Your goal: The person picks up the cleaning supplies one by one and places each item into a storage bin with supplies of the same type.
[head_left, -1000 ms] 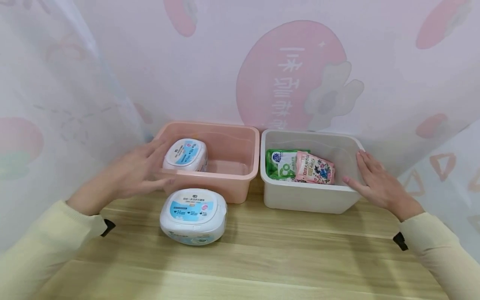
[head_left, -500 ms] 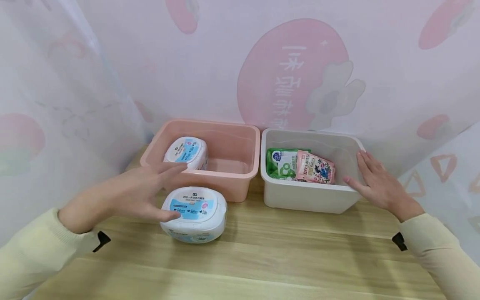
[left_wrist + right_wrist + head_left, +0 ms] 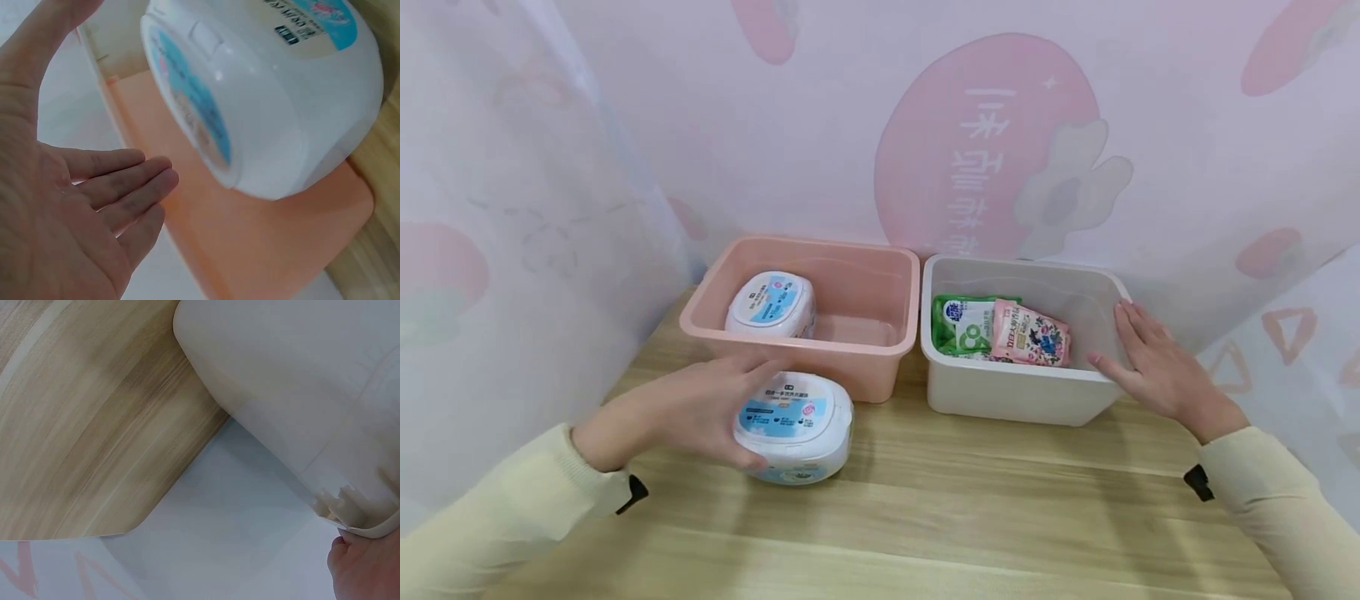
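Note:
My left hand (image 3: 700, 408) is at the left side of a white lidded laundry pod tub (image 3: 808, 425) with a blue label, its thumb near the front and its fingers behind. In the left wrist view the fingers (image 3: 134, 187) are extended beside the tub (image 3: 281, 106). That tub stands on the table in front of a pink bin (image 3: 842, 362). A similar tub (image 3: 771, 304) sits inside the pink bin at its left end. My right hand (image 3: 1165, 367) rests on the right rim of a white bin (image 3: 1015, 396), fingers extended along it.
Inside the white bin lie a green and white pouch (image 3: 962, 325) and a pink floral pouch (image 3: 1033, 333). Both bins stand side by side on the wooden table (image 3: 940, 500), backed by a printed curtain (image 3: 820, 150).
From the pink bin's left rim, my left hand has come down and toward me to the front tub, its thumb now at the tub's side. The right hand stays on the white bin.

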A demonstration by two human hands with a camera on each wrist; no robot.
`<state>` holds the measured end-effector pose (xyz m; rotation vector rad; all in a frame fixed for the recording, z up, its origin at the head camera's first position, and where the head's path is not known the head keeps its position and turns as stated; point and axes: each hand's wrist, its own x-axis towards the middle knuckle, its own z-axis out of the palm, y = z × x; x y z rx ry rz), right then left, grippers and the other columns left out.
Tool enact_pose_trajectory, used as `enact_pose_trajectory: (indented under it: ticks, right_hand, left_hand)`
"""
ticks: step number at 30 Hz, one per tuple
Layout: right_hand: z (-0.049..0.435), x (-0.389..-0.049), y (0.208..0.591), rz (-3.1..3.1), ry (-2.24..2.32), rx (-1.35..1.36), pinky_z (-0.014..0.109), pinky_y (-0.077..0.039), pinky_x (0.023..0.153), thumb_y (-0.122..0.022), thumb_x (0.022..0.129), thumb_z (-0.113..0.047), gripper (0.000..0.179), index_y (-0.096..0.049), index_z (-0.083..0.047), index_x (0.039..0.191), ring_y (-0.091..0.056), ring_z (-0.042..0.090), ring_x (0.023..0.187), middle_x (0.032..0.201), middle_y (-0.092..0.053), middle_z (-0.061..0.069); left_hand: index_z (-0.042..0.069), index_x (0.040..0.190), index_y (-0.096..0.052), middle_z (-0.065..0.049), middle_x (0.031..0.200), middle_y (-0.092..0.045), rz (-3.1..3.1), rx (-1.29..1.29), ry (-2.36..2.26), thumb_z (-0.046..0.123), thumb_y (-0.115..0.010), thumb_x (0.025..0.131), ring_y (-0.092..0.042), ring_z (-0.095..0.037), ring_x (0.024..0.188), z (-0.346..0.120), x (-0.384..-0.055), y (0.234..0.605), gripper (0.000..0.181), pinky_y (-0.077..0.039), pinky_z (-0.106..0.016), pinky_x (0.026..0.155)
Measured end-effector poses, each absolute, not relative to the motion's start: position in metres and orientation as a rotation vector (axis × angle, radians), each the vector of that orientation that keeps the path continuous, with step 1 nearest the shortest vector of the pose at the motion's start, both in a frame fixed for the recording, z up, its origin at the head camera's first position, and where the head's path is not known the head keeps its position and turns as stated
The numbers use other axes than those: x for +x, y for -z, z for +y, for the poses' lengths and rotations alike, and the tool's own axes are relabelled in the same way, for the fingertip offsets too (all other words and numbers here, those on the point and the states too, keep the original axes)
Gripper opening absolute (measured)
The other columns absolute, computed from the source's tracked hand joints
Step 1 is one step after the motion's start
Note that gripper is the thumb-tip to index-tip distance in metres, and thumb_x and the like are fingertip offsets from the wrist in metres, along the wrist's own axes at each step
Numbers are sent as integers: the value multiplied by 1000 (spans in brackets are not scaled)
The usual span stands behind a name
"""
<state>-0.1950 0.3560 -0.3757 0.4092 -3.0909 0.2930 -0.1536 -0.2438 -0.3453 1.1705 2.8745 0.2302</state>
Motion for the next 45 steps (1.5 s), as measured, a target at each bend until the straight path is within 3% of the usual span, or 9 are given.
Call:
enact_pose_trajectory:
  ticks: [5, 13, 25, 32, 45]
  right_hand:
    - [355, -194, 377, -3094, -294, 408, 73, -14, 127, -45, 108, -58, 97, -2, 6, 166, -2, 47, 164, 176, 1, 28]
    - [355, -195, 377, -3080, -308, 413, 71, -13, 128, -46, 108, -56, 96, -2, 6, 166, -3, 48, 164, 175, -1, 30]
    - [355, -196, 374, -3085, -323, 409, 71, -12, 128, -46, 108, -57, 96, -2, 5, 167, -1, 46, 165, 176, -1, 29]
    - [356, -195, 374, -3075, -308, 398, 70, -14, 129, -46, 108, -56, 96, -3, 7, 166, -3, 47, 164, 175, -4, 30]
    - [354, -194, 372, -3097, -296, 400, 70, -12, 129, -44, 108, -56, 96, -1, 7, 166, -1, 48, 164, 175, -2, 31]
  left_hand:
    - [2, 154, -46, -14, 152, -54, 2879, 1149, -131, 69, -86, 69, -60, -29, 130, -241, -161, 367, 116, -58, -52, 104]
    - [-2, 153, -44, -11, 142, -56, 2869, 1191, -154, 67, -86, 65, -57, -23, 123, -235, -180, 403, 119, -56, -46, 105]
    - [5, 151, -50, -8, 140, -61, 2936, 1147, -187, 76, -84, 57, -61, -22, 117, -234, -186, 412, 122, -56, -48, 97]
    - [5, 149, -51, -7, 135, -61, 2889, 1127, -140, 74, -83, 59, -61, -21, 110, -225, -180, 390, 118, -57, -48, 93]
    - [10, 151, -49, -4, 134, -62, 2814, 1118, -127, 74, -83, 61, -61, -21, 111, -197, -161, 303, 116, -58, -45, 90]
